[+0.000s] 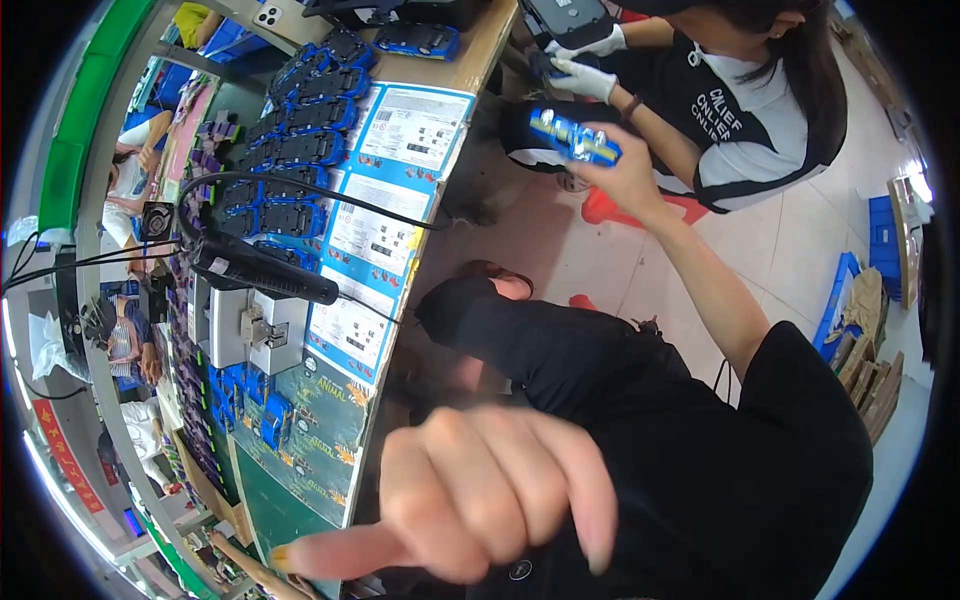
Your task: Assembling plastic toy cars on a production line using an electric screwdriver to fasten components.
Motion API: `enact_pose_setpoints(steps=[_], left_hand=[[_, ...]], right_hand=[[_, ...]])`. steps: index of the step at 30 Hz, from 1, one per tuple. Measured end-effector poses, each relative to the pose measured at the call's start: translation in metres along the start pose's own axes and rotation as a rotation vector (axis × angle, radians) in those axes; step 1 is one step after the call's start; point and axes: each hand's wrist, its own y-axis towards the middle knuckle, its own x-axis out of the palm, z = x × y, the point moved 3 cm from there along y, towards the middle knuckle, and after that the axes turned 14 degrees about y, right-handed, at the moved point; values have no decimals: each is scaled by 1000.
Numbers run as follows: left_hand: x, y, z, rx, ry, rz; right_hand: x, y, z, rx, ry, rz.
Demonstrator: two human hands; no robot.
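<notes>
My right hand [622, 178] is raised at the top, beside a co-worker. It grips a blue toy car [573, 135] with yellow stripes, slightly smeared by motion. Close to the camera at the bottom is my left hand [480, 490], its fingers curled in and one digit stretched to the left. Nothing shows in it, though its palm is hidden. On the workbench at left, several blue toy cars [305, 148] lie in rows with black undersides up. More blue pieces [262, 405] lie lower down, near printed sheets [405, 130].
A black bar-shaped device [265, 268] with a cable rests by a metal bracket [262, 335] on the bench. The co-worker's white-gloved hand [585, 78] handles a black part [570, 20]. A red stool [640, 208] and blue crate [840, 295] stand on the floor.
</notes>
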Motion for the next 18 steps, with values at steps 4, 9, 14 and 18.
enact_pose_setpoints(steps=[4, 9, 14, 18], left_hand=[[-73, -42, -28, -287, 1615, 262], [-103, -77, -70, -302, 1983, -76], [-116, -79, -71, -362, 2047, -111], [-125, -76, -68, -305, 2047, -51]], right_hand=[[9, -39, -26, 54, 2, -196], [34, -62, -58, -108, -20, -428], [36, -62, -65, -128, -68, -511], [35, -64, -62, -144, -76, -584]])
